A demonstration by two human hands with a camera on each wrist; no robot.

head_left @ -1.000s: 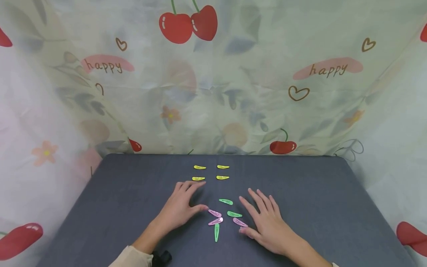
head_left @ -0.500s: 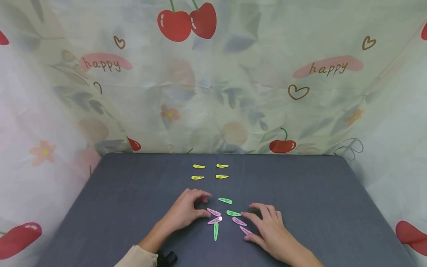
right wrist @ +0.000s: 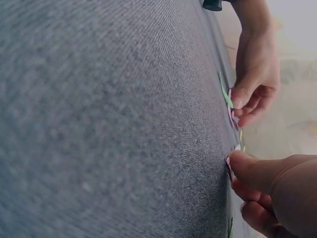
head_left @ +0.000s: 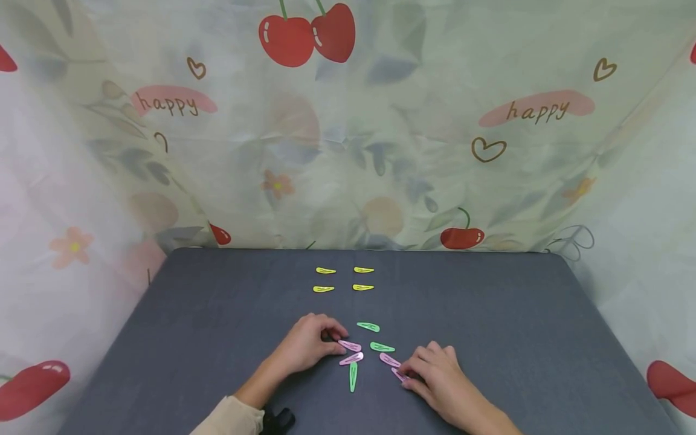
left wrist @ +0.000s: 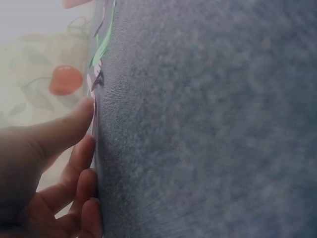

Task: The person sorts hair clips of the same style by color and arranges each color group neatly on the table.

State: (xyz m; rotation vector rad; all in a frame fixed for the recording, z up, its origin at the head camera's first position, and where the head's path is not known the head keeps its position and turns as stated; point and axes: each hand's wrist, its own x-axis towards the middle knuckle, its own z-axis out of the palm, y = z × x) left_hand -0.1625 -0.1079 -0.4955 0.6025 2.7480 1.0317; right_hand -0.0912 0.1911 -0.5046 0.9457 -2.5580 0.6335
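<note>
Snap hair clips in pink, green and yellow lie on the dark table. My left hand (head_left: 310,344) has its thumb and index finger at the left end of a pink hair clip (head_left: 350,346), pinching it; the left wrist view shows the thumb (left wrist: 79,124) close to the fingers at the tabletop. My right hand (head_left: 435,377) pinches the lowest pink hair clip (head_left: 399,374) on the right, partly hidden by its fingers. Just above that one is another pink hair clip (head_left: 388,360). A further pink clip (head_left: 352,359) lies between the hands.
Two green clips (head_left: 382,347) lie between the hands, with one green clip (head_left: 353,377) pointing toward the near edge. Several yellow clips (head_left: 363,287) form two rows farther back. A patterned curtain (head_left: 348,151) hangs behind the table (head_left: 489,302). A black wrist strap (head_left: 278,421) is on the left forearm.
Both hands were spread wider. The left thumb and index finger have drawn together at a pink clip; the right fingers have come down and curled onto the lowest pink clip. The clips barely moved.
</note>
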